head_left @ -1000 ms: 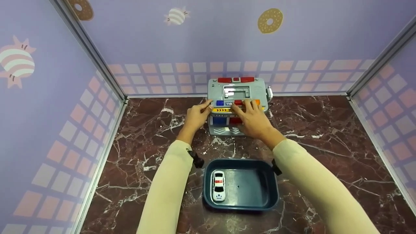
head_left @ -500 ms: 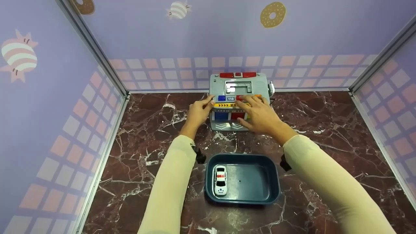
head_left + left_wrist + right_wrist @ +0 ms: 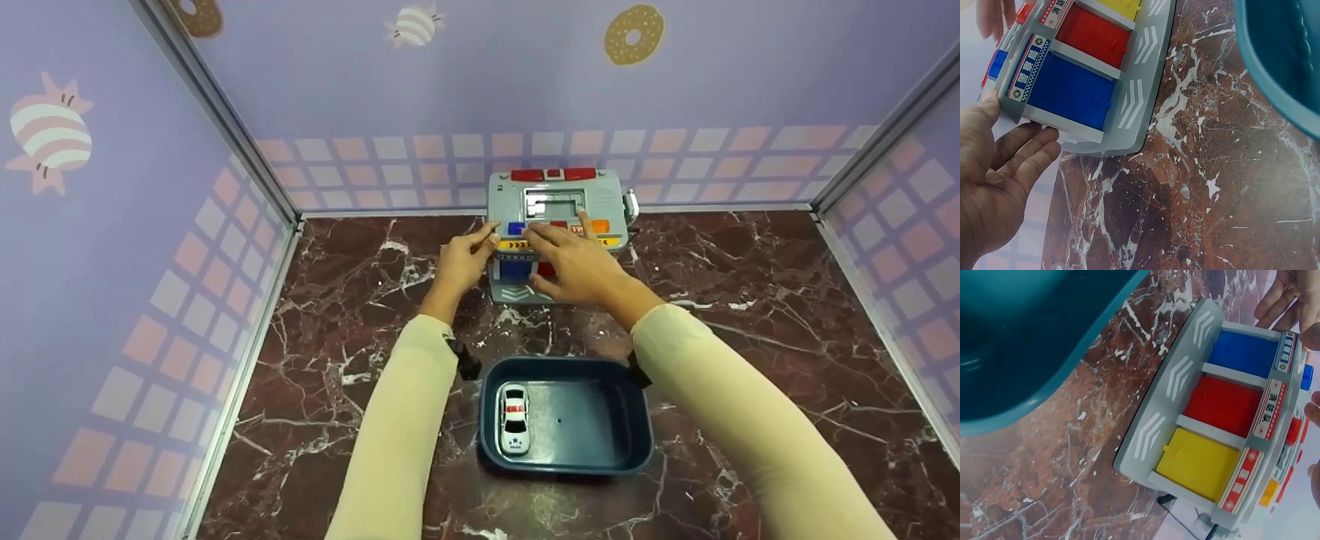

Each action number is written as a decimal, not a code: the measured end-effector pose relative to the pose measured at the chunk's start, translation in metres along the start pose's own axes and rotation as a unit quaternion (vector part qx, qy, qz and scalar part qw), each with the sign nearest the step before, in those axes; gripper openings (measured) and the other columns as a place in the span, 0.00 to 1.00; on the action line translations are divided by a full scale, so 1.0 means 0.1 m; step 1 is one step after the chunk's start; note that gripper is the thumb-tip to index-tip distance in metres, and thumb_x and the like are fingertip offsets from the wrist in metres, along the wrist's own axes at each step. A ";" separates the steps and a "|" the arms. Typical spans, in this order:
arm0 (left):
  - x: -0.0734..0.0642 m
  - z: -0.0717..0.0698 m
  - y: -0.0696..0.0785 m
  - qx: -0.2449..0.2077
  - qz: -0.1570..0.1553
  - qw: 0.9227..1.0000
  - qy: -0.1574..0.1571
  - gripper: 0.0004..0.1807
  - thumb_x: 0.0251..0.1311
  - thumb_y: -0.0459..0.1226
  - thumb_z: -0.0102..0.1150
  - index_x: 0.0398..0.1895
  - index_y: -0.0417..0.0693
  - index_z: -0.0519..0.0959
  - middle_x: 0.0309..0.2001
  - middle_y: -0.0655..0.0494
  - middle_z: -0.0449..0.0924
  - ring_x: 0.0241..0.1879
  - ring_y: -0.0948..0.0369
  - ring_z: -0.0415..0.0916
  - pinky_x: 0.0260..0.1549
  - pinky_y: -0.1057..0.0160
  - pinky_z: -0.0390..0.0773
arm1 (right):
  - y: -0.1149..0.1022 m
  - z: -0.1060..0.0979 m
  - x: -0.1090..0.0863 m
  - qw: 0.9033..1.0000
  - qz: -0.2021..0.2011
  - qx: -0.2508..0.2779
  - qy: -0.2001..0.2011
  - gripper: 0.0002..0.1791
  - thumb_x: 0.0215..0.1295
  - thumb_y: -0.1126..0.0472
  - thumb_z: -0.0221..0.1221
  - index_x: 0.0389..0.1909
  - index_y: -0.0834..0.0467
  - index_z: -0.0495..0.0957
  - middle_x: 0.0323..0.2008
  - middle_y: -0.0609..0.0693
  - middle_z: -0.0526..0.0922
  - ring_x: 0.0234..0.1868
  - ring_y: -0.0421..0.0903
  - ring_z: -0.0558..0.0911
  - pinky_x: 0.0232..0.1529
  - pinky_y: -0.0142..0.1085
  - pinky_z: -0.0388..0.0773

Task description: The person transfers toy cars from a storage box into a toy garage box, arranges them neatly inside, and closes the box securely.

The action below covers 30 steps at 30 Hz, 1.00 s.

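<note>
A grey toy garage [image 3: 611, 196] stands against the back wall, its roof carrying coloured buttons. My left hand [image 3: 460, 268] grips its left front corner; in the left wrist view the thumb lies on the roof edge and the fingers are at the side wall. Over the front of the roof lies my right hand [image 3: 579, 268], fingers extended, index fingertip beside the blue button [image 3: 515, 228]. The orange button [image 3: 601, 226] shows right of that hand. In the right wrist view the blue door [image 3: 1244, 354], red door [image 3: 1221, 405] and yellow door [image 3: 1199, 464] are all down.
A dark teal tub [image 3: 585, 427] sits on the marbled tabletop [image 3: 360, 300] between my forearms. Inside, along its left wall, lies a white toy police car [image 3: 515, 439]. A white crank [image 3: 631, 206] sticks out from the garage's right side. Patterned panels [image 3: 375, 97] enclose the table.
My right hand first shifts a little right, then moves left across the roof front, covering the 110 label and uncovering the orange button. The left hand stays at the garage's corner.
</note>
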State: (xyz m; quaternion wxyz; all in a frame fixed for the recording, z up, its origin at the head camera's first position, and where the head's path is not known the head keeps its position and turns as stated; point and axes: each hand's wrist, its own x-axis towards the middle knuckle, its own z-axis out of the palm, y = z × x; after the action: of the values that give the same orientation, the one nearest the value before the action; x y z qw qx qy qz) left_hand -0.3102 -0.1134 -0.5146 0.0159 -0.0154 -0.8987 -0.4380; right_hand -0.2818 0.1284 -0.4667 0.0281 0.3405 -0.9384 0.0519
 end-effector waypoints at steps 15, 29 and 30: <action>-0.03 0.02 0.04 -0.010 -0.004 1.000 -0.022 0.24 0.83 0.54 0.56 0.78 0.70 0.79 0.72 0.49 0.83 0.67 0.49 0.83 0.70 0.45 0.80 | -0.05 0.08 0.15 1.000 -0.024 0.001 0.002 0.42 0.80 0.43 0.56 0.86 0.60 0.63 0.86 0.58 0.64 0.85 0.58 0.68 0.86 0.72 0.42; 0.01 -0.03 0.02 0.002 0.000 1.000 -0.012 0.23 0.82 0.55 0.57 0.76 0.72 0.80 0.63 0.46 0.89 0.52 0.49 0.84 0.65 0.46 0.81 | -0.09 -0.08 0.35 1.000 -0.013 0.016 -0.014 0.46 0.61 0.57 0.63 0.83 0.61 0.69 0.80 0.60 0.75 0.79 0.61 0.76 0.85 0.71 0.50; 0.01 -0.03 0.02 0.002 -0.001 1.000 -0.012 0.23 0.82 0.55 0.57 0.76 0.72 0.80 0.63 0.47 0.89 0.52 0.49 0.84 0.65 0.46 0.82 | -0.09 -0.08 0.36 1.000 -0.013 0.017 -0.014 0.46 0.59 0.58 0.62 0.83 0.61 0.69 0.80 0.60 0.75 0.79 0.61 0.76 0.85 0.71 0.50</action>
State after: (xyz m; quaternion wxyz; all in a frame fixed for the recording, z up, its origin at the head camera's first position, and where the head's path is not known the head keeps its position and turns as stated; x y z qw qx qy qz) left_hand -0.3107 -0.1146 -0.5116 0.0043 -0.0194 -0.8996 -0.4362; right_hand -0.3031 0.0999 -0.4546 0.0097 0.3535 -0.9333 0.0626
